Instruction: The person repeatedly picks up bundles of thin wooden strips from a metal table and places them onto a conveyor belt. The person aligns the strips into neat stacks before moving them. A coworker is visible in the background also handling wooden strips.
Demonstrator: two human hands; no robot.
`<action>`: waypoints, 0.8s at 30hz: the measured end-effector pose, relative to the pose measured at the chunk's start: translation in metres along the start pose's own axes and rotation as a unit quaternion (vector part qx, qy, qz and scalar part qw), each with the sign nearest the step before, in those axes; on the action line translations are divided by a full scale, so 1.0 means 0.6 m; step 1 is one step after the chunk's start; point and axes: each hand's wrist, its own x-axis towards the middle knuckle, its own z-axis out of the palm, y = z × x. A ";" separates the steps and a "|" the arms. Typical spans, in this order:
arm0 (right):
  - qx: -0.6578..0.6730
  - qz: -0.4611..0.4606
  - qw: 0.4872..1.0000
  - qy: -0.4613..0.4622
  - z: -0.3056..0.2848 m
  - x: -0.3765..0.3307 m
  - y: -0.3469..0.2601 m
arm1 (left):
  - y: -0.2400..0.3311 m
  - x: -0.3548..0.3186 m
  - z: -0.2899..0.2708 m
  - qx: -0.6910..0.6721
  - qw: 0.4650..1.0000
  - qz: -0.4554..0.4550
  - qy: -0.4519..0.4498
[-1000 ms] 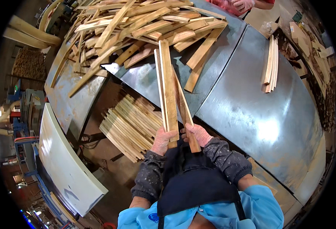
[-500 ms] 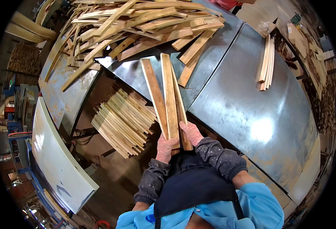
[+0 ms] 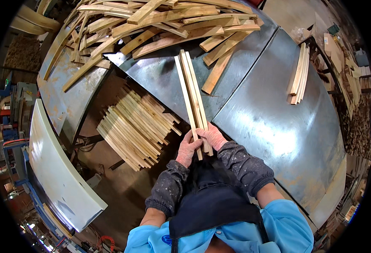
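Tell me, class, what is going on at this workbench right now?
A person grips a small bundle of wooden slats at its near end with both hands, left hand and right hand, over a grey metal table. A loose heap of slats covers the table's far end, a few more lie to the right, and a neat stack sits lower down on the left.
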 end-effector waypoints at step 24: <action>-0.505 0.059 0.764 0.396 -0.481 -0.472 0.218 | -0.016 0.013 0.022 0.021 0.999 -0.038 0.009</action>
